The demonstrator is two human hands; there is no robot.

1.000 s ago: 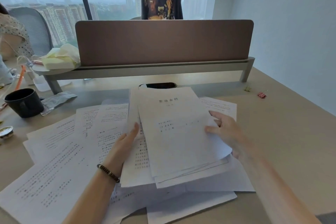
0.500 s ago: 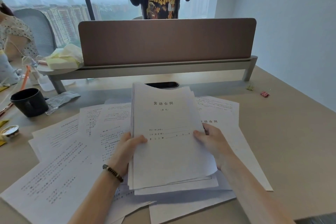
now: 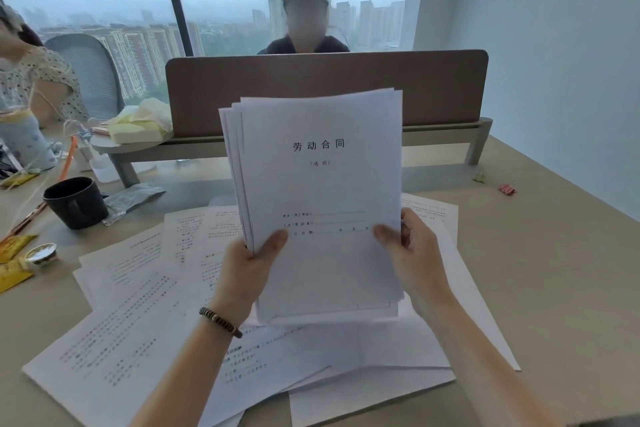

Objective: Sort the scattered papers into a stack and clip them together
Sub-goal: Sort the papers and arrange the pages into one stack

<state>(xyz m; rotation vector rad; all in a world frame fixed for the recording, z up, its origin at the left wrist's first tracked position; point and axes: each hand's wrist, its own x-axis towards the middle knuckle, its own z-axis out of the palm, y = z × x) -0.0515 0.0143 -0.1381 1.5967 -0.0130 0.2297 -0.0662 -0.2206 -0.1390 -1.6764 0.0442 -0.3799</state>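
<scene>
Holding: upright white paper stack [image 3: 320, 204], left hand [image 3: 247, 269] and right hand [image 3: 412, 253] pinching its side edges
Long axis: vertical, above loose white printed sheets [image 3: 138, 305]
Clip: red binder clip [image 3: 508, 188] right of stack, nearer right hand

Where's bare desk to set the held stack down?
Bare desk right of the loose sheets, up to the red clip. Left is crowded: mug, wrapper, packets. Both hands grip the stack.

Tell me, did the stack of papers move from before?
Yes. The stack went up off the desk: before, it lay low among the loose sheets, and now both hands hold it upright, its top edge in front of the brown divider.
</scene>
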